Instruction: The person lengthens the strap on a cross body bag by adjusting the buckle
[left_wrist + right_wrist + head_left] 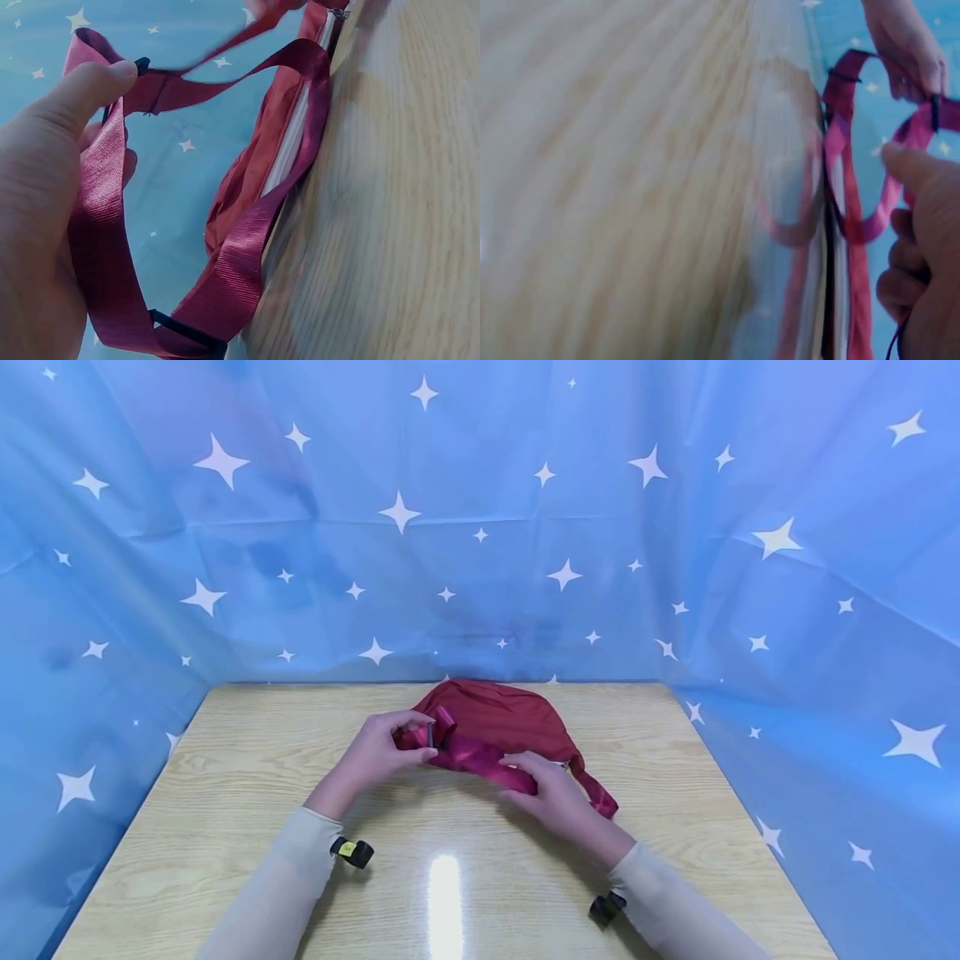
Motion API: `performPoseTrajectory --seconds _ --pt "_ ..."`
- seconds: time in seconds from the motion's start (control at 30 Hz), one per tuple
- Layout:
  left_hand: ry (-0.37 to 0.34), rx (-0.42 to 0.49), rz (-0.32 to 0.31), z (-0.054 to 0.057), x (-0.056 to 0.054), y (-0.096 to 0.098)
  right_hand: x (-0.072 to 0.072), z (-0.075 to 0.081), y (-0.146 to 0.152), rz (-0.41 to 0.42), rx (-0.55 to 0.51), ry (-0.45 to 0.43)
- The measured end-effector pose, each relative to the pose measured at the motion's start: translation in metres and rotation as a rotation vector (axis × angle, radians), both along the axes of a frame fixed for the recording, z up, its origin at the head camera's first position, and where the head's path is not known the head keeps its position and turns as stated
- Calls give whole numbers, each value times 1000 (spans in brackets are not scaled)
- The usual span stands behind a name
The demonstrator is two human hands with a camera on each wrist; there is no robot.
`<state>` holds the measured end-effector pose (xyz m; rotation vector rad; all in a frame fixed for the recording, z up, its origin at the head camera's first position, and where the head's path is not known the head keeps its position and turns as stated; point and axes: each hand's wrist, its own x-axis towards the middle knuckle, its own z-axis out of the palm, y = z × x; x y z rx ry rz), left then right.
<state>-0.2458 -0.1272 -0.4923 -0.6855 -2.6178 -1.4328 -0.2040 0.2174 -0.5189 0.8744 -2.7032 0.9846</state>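
A dark red fabric bag (504, 714) with a rounded top lies near the table's far edge. Its shiny magenta webbing strap (474, 755) loops in front of it. Between thumb and fingers, my left hand (378, 747) pinches the strap at a black slider buckle (141, 66). Lower on the same loop sits another black slider (184, 331). My right hand (555, 797) holds the strap farther right, thumb and fingers around it; its grip is partly hidden. A pale zipper (289, 142) runs along the bag's side in the left wrist view.
The bag rests on a light wood-grain table (247, 793). A blue curtain (480, 602) with white stars stands behind and on both sides. Black bands (352, 852) sit at the wrists over pale sleeves (270, 893).
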Motion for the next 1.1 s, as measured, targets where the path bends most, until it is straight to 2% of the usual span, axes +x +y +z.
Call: performPoseTrajectory --seconds 0.13,0.3,0.6,0.7,0.83,1.1 --pt "-4 -2 -21 2 0 0 -1 1 16 12 -83 -74" --pt "-24 -16 -33 3 1 3 -3 -1 37 9 -48 -109" --pt "-21 7 -27 2 2 4 -7 -8 59 5 50 -22" --pt "-15 16 -33 3 2 4 -7 -5 47 -26 96 -34" --pt "-5 19 -32 5 2 5 -5 4 15 -76 109 -47" --pt "5 -1 -41 5 2 9 -13 12 -51 -95 57 39"
